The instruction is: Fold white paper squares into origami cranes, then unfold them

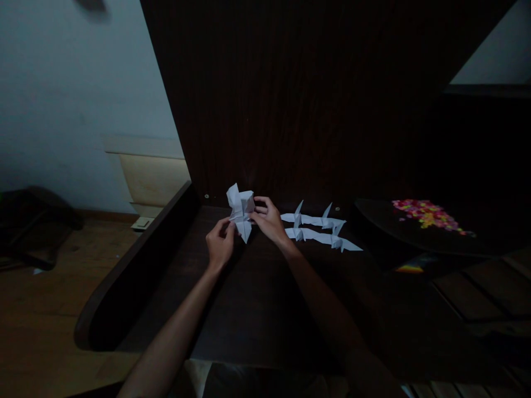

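Observation:
A folded white paper figure [240,210], shaped like an origami bird with several pointed flaps, is held up just above the dark tabletop. My left hand [219,243] pinches its lower left side between thumb and fingers. On the other side, my right hand [269,218] grips the figure's right edge, its fingers partly curled behind the paper. Right of my right hand, several similar white paper birds [317,237] sit in two rows on the table, wings spread and touching or nearly touching. Their left ends are partly hidden by my right hand.
The dark wooden table [249,309] has a raised rounded side board [136,271] on the left and a tall back panel [298,105]. At the right, colourful small pieces or flowers [429,215] lie on a dark surface. A dark chair-like object [33,226] stands on the wooden floor.

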The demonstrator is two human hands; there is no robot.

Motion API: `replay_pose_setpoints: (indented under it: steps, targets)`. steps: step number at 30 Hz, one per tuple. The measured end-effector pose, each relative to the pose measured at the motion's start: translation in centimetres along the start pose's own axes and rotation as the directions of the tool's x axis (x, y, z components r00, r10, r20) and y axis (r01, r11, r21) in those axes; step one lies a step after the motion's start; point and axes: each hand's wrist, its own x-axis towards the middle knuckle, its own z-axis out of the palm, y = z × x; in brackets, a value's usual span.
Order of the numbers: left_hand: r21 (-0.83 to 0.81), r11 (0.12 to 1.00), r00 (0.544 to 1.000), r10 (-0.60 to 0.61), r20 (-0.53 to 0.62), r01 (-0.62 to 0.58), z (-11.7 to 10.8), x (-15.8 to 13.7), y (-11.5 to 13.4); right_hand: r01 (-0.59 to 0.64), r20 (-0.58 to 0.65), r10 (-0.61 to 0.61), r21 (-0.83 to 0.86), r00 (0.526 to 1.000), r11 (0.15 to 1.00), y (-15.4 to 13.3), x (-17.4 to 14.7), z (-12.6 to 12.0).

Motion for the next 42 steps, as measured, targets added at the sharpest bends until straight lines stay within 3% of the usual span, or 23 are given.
replay_pose_setpoints:
  steps: [4, 11, 17, 24, 31, 37, 42]
  targets:
    - [-0.140, 0.987, 0.996, -0.087, -0.019, 0.084, 0.2, 0.3, 0.1, -0.037, 0.055, 0.034, 0.040, 0.998, 0.999, 0.0, 0.4, -0.5]
    - [-0.089, 0.995, 0.999, -0.037, -0.014, 0.036, 0.2, 0.3, 0.5, -0.094, 0.141, 0.092, 0.008, 0.986, 0.996, -0.4, 0.5, -1.5]
    - [-0.082, 0.997, 1.000, -0.010, 0.011, 0.011, 0.2, 0.1, 0.3, 0.025, 0.052, -0.016, -0.165, 0.999, 0.986, -0.4, 0.4, -2.2]
    - [-0.065, 0.998, 1.000, 0.001, 0.015, 0.000, 0.0, 0.2, 0.4, 0.148, 0.077, -0.130, -0.319, 0.989, 0.936, -0.4, 0.1, -2.1]
    - [-0.072, 0.997, 1.000, -0.008, 0.025, 0.010, 0.1, 0.2, 0.1, 0.228, 0.046, -0.223, -0.264, 0.974, 0.937, -0.4, 0.1, -1.1]
    - [-0.046, 0.999, 0.997, 0.017, -0.078, -0.021, 0.0, 0.4, -0.2, 0.270, 0.123, -0.245, -0.253, 0.962, 0.929, -1.0, -0.6, -0.5]
    - [0.117, 0.991, 0.996, 0.069, -0.059, -0.062, -0.4, 0.4, -0.2, 0.404, 0.248, -0.326, -0.407, 0.912, 0.819, -1.7, -1.2, 0.0]
